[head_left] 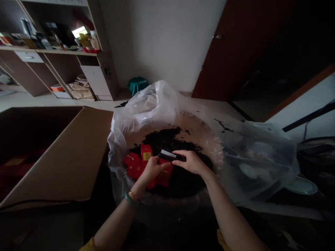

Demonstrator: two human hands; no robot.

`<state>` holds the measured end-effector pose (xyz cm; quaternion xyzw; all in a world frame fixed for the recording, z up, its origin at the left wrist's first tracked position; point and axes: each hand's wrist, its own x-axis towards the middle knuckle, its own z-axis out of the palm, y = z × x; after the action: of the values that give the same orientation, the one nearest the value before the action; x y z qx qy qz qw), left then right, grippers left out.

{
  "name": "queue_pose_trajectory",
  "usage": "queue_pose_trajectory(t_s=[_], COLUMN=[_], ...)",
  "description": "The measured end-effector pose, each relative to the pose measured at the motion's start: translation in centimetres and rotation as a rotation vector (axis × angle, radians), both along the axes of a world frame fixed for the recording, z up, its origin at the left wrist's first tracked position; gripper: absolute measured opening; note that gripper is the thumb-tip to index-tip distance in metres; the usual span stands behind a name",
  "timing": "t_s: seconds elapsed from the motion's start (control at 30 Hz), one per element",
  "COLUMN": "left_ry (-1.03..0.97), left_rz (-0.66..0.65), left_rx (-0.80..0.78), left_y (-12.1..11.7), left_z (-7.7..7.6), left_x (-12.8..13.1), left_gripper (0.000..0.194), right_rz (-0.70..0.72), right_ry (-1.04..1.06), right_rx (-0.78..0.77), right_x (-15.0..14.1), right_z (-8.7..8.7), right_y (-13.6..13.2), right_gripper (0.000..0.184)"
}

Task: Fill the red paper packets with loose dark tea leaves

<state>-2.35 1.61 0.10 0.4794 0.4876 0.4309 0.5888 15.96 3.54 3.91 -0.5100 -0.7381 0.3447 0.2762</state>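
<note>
A wide round basin lined with clear plastic holds a heap of dark loose material. Several small red packets lie on it at the left. My left hand is closed on a red packet over the basin. My right hand is closed on a flat black tool with a white edge, held against the top of that packet. A green bangle and a gold bracelet sit on my left wrist.
A large open cardboard box stands at the left with red items inside. Clear plastic sheeting spreads to the right over dishes. Shelves and a brown door stand at the back.
</note>
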Motion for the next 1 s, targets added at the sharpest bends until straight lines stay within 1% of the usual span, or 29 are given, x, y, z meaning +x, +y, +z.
queue_pose_trajectory(t_s=[0.07, 0.13, 0.17, 0.23, 0.3, 0.37, 0.4, 0.47, 0.5, 0.6, 0.67, 0.73, 0.77, 0.9, 0.93, 0.97, 1.0], left_ry=[0.000, 0.053, 0.105, 0.259, 0.385, 0.500, 0.574, 0.763, 0.869, 1.139, 1.263, 1.336, 1.356, 1.377, 1.372, 1.360, 1.343], left_rz=[0.026, 0.103, 0.165, 0.337, 0.514, 0.599, 0.610, 0.575, 0.525, 0.275, 0.159, 0.135, 0.155, 0.352, 0.356, 0.295, 0.164], left_rx=[0.008, 0.046, 0.074, 0.173, 0.248, 0.327, 0.366, 0.426, 0.437, 0.433, 0.398, 0.360, 0.349, 0.394, 0.411, 0.431, 0.449], left_y=[0.4, 1.2, 1.8, 2.9, 3.9, 4.3, 4.2, 3.5, 2.9, 1.1, 0.5, 0.4, 0.5, 0.9, 0.9, 0.9, 0.8], left_z=[-0.1, -0.2, -0.4, -0.7, -1.2, -1.4, -1.5, -1.4, -1.3, -1.0, -0.9, -0.7, -0.6, 0.2, 0.5, 0.8, 1.1], left_x=[-0.4, -1.4, -2.0, -3.4, -4.6, -5.2, -5.2, -4.7, -4.3, -3.0, -2.5, -2.5, -2.5, -2.9, -2.9, -2.9, -3.0], left_gripper=[0.042, 0.040, 0.039, 0.042, 0.065, 0.085, 0.088, 0.088, 0.086, 0.084, 0.076, 0.067, 0.065, 0.063, 0.060, 0.055, 0.049], right_rz=[-0.062, -0.142, -0.179, -0.233, -0.261, -0.272, -0.275, -0.276, -0.274, -0.264, -0.262, -0.270, -0.276, -0.304, -0.307, -0.308, -0.309], right_ry=[0.057, 0.121, 0.146, 0.178, 0.198, 0.212, 0.213, 0.202, 0.191, 0.140, 0.100, 0.062, 0.044, -0.022, -0.038, -0.055, -0.077], right_rx=[-0.004, -0.048, -0.079, -0.128, -0.145, -0.155, -0.163, -0.174, -0.170, -0.132, -0.103, -0.085, -0.080, -0.057, -0.046, -0.036, -0.027], right_x=[0.5, 1.3, 1.7, 2.4, 2.8, 2.9, 2.9, 2.9, 2.8, 2.9, 3.1, 3.4, 3.5, 3.9, 4.0, 4.0, 4.0], right_z=[-0.2, -0.3, -0.4, -0.6, -0.9, -1.2, -1.4, -1.8, -2.0, -2.6, -3.1, -3.5, -3.7, -4.4, -4.6, -4.8, -5.0], right_y=[0.2, 0.5, 0.7, 0.9, 0.9, 0.9, 0.9, 1.0, 1.1, 1.3, 1.4, 1.4, 1.4, 1.5, 1.5, 1.6, 1.6], right_gripper=[0.040, 0.045, 0.049, 0.055, 0.056, 0.055, 0.055, 0.056, 0.056, 0.053, 0.051, 0.051, 0.051, 0.050, 0.050, 0.050, 0.050])
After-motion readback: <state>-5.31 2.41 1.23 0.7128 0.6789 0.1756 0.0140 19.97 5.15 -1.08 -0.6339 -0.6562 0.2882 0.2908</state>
